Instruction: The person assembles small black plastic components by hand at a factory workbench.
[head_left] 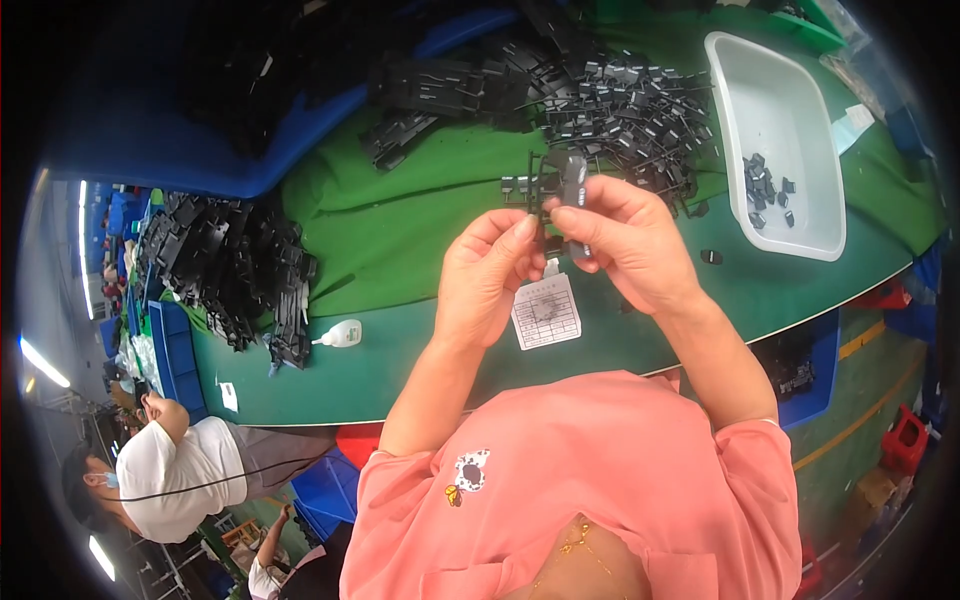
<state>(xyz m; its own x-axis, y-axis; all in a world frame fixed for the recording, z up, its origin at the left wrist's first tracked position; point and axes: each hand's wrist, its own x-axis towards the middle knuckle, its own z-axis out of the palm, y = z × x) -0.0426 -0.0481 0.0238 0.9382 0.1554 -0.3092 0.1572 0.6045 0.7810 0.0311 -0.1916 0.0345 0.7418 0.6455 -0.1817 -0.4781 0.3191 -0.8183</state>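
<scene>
While both hands are raised above the green counter (400, 250), the right hand (620, 240) has its grip closed on a black plastic part frame (560, 185), pinching it between thumb and fingers, and the left hand (490, 275) grips the same frame's lower edge with its fingertips. A heap of similar black frames (620, 100) lies just behind, a white tray (770, 90) holding a few small black pieces (765, 190) sits to the right, and a paper label (546, 312) lies below the hands.
</scene>
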